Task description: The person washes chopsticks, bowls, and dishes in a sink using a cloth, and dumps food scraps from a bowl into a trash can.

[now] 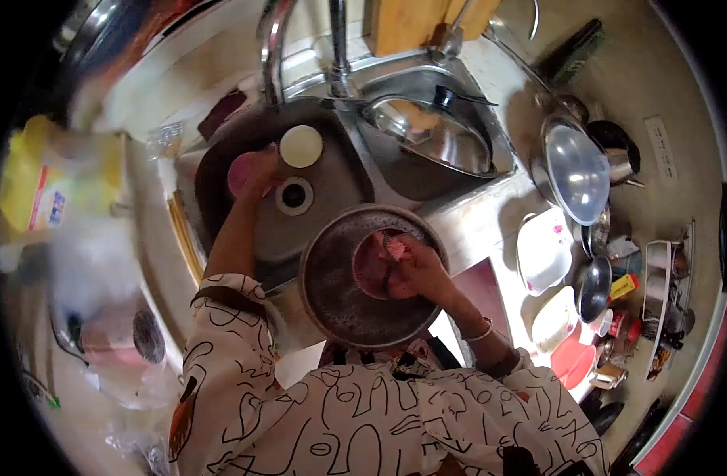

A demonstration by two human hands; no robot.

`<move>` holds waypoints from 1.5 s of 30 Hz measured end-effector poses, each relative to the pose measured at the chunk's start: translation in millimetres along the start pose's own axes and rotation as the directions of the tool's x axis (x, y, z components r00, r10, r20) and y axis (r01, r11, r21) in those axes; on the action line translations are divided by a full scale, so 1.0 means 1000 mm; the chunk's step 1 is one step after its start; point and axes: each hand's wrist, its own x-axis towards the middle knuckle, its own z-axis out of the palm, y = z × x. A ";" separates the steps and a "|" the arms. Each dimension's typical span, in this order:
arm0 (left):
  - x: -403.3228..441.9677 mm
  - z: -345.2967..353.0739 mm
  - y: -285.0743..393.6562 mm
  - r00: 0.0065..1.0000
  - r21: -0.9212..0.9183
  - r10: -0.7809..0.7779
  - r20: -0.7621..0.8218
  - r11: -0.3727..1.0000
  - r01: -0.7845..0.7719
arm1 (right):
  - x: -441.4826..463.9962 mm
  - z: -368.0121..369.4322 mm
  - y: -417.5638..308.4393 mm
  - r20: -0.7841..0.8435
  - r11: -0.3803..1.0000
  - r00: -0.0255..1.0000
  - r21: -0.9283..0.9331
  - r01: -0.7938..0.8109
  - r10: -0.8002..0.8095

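Clamping pink scrubber (396,249) inside reddish bowl (365,274), right hand's (419,271) fingers, sudsy basin (340,313), sink's (336,174) front edge; left hand (260,169) on pink bowl (238,172), left edge, finger grip unclear.

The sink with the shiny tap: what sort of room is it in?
Most likely a kitchen: there's the sink with its tap, a big basin of soapy-looking water, and a dark pan over on the right.

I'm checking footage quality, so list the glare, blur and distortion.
Head view: strong light washes out the white tray at right; head view: the yellow package at left is blurred; head view: fisheye curvature, blackened corners; head view: right hand comparatively clear.
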 end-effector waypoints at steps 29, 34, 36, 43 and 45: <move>-0.312 0.076 -0.022 0.956 -0.545 0.242 0.167 0.831 -0.115 | -0.020 -0.008 -0.081 0.104 0.952 0.946 0.032 0.306 -0.308; -0.324 0.113 -0.023 0.937 -0.807 0.333 -0.110 0.520 -0.279 | -0.020 0.012 -0.080 0.283 0.487 0.632 -0.440 0.754 -0.722; -0.318 0.114 -0.041 0.924 -0.785 0.331 -0.189 0.515 -0.345 | -0.007 0.012 -0.065 0.266 0.471 0.625 -0.464 0.750 -0.734; -0.343 0.094 -0.044 0.961 -0.653 0.243 0.129 0.751 -0.102 | 0.026 0.007 -0.028 0.056 0.726 0.834 -0.462 0.510 -0.550; -0.347 0.094 -0.042 0.953 -0.659 0.263 0.150 0.745 -0.102 | 0.030 0.001 -0.034 0.074 0.714 0.831 -0.473 0.516 -0.551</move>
